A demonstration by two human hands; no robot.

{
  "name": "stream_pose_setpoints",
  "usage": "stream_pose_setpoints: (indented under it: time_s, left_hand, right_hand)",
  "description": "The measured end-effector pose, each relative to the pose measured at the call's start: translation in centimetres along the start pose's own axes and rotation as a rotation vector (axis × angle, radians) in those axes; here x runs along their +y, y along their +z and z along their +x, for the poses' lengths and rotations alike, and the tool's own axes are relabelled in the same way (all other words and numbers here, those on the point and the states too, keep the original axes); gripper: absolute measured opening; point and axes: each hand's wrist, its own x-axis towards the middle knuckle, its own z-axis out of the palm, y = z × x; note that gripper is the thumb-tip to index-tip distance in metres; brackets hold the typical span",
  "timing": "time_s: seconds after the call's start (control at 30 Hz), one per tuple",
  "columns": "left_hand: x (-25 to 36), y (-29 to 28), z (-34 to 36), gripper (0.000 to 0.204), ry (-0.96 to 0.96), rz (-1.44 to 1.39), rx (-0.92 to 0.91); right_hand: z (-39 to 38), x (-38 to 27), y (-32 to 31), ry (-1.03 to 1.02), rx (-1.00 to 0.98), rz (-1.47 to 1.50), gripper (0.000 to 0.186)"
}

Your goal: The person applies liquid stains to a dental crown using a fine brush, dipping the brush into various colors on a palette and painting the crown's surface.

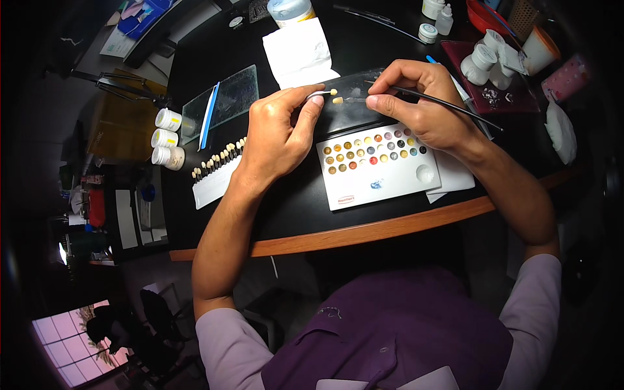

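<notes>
My left hand (286, 127) pinches a thin stick with a small pale tooth-shaped piece (333, 92) at its end. My right hand (422, 104) holds a long black brush (458, 112) with its fingers, and between it and my left hand a second tooth-shaped tab (337, 100) on a clear holder extends from the right thumb. Below the hands lies a white palette (377, 190) with rows of coloured wells, over white paper (455, 182). A dark plate (338, 117) is under the tabs. A row of shade tabs (214, 179) lies beside my left forearm.
At the left are several jars (168, 139), a glass slab (237, 97) and a lamp arm (110, 81). A folded white tissue (296, 49) lies behind the hands. At the right are a maroon tray (458, 62) with containers and a red bowl (481, 16). The wooden desk edge (351, 231) runs nearest me.
</notes>
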Motion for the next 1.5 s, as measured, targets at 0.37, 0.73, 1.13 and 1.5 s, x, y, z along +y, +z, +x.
stream_pose_setpoints:
  time_s: [0.37, 0.73, 1.13, 1.5]
  left_hand:
    - [0.2, -0.4, -0.1, 0.030, -0.030, 0.023, -0.071]
    - [-0.5, -0.8, -0.1, 0.024, 0.129, 0.057, -0.017]
    - [-1.5, -1.5, -0.3, 0.027, 0.129, 0.091, -0.073]
    - [-0.8, -1.2, -0.4, 0.028, 0.083, 0.096, -0.117]
  right_hand:
    - [0.0, -0.3, 0.0, 0.092, 0.092, -0.190, 0.007]
    - [-0.1, -0.6, -0.3, 0.003, 0.101, -0.413, 0.021]
    - [-0.5, -0.7, -1.1, -0.028, 0.120, 0.090, 0.013]
    - [-1.4, -3.1, 0.5, -0.594, -0.076, -0.175, 0.020]
